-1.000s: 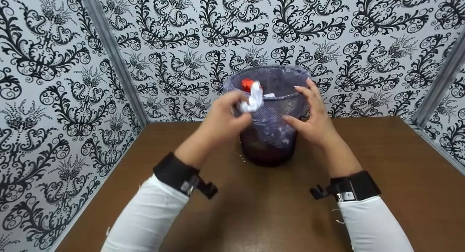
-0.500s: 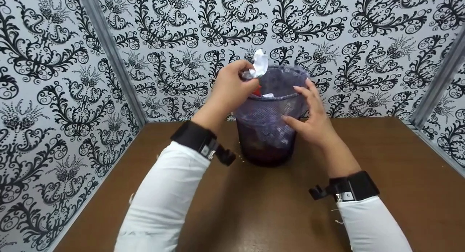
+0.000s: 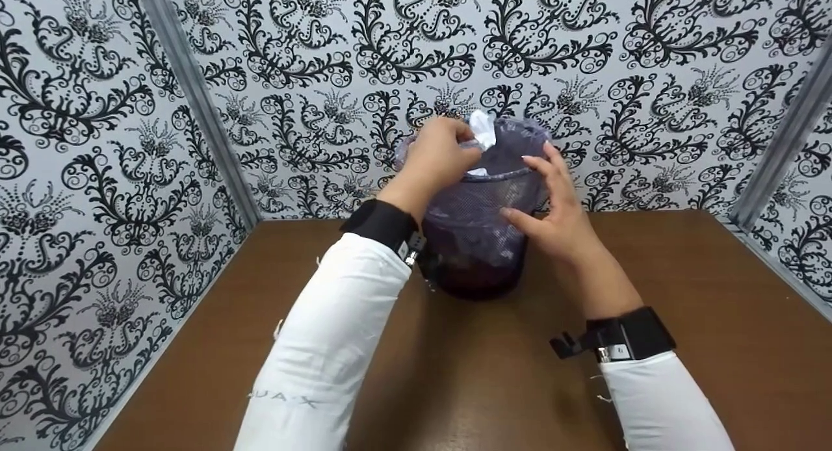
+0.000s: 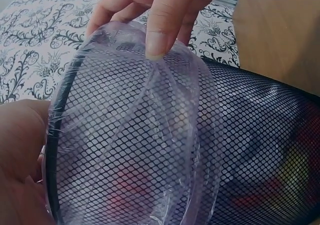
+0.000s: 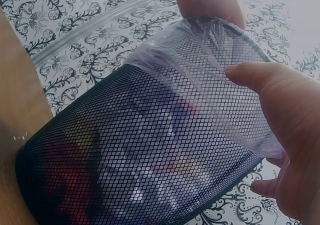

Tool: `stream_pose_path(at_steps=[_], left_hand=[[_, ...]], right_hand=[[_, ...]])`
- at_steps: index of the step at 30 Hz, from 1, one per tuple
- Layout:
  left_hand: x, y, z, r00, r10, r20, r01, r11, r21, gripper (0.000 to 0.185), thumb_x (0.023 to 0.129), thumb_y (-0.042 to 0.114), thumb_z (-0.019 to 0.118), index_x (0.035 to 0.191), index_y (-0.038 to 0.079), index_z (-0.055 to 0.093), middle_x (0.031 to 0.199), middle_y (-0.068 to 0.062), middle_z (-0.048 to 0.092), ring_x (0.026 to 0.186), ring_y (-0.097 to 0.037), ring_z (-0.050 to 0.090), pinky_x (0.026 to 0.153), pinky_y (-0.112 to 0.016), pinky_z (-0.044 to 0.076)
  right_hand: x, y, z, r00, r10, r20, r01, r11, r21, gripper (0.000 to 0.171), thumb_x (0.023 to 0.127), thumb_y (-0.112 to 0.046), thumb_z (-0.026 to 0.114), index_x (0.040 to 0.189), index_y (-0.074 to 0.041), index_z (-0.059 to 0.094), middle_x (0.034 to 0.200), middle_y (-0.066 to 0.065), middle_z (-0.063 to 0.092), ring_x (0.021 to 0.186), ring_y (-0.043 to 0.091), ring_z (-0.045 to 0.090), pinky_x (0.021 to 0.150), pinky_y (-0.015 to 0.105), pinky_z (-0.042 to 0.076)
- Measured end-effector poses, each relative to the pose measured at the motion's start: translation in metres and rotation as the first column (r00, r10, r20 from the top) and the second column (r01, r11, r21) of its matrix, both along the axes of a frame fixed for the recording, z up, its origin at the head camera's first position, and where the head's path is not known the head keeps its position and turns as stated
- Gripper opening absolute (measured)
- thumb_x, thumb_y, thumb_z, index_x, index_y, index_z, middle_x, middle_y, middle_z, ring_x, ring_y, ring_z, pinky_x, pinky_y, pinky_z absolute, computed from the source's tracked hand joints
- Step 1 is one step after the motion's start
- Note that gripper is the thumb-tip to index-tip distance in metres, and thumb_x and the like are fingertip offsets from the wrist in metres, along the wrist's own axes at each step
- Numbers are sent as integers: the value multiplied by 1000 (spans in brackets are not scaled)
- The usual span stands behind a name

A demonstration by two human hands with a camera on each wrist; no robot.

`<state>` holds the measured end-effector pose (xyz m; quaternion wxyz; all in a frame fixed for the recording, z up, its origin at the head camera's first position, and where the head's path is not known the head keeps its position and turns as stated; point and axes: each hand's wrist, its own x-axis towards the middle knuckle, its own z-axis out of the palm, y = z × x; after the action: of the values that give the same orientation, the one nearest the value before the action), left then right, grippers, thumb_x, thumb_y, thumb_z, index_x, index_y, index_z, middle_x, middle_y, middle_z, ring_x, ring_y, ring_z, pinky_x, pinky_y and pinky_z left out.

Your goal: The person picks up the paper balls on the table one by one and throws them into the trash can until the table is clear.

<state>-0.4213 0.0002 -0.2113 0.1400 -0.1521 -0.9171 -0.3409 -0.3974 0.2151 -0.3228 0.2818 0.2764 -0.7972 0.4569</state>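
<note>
1. White crumpled paper (image 3: 482,127) is pinched in the left hand (image 3: 434,153); this grip is clenched on the paper directly above the mouth of the mesh bin (image 3: 478,243).
2. The right hand (image 3: 560,207) rests on the bin's right side, thumb on the mesh wall and straight fingers reaching up to the rim; this grip is released, pressing rather than clenching.
3. A clear plastic liner (image 5: 220,100) is folded over the bin rim and hangs down the outer mesh.
4. Red and light-coloured items show through the mesh; they cannot be identified.
5. The bin stands upright on the brown tabletop (image 3: 682,295), near the rear patterned wall (image 3: 650,80).
</note>
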Motion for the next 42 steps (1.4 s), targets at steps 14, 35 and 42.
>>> stream_pose_path(at_steps=[14,35,42], left_hand=[[10,-15,-13,993,-37,-114,20,988,-150,37,88,61,58,99,28,70,96,12,64,90,-8,56,94,-37,39],[5,-42,-86,991,-20,-130,66,931,359,64,60,65,80,96,21,50,125,-4,51,112,-21,56,89,-38,53],[5,-43,-82,995,-40,-96,73,927,368,64,59,64,81,96,21,50,111,4,53,99,-13,58,80,-30,55]], right_hand=[[0,0,0,1000,-12,-21,12,1000,17,80,76,-31,83,143,-31,40,162,-6,9,146,24,17,111,66,19],[-7,-12,-3,990,-126,-57,123,990,-66,55,82,-39,74,128,-24,48,159,1,20,144,26,22,112,62,21],[-13,-21,-6,981,-158,-113,141,979,-146,53,81,-38,76,123,-20,48,156,1,25,143,22,25,114,56,22]])
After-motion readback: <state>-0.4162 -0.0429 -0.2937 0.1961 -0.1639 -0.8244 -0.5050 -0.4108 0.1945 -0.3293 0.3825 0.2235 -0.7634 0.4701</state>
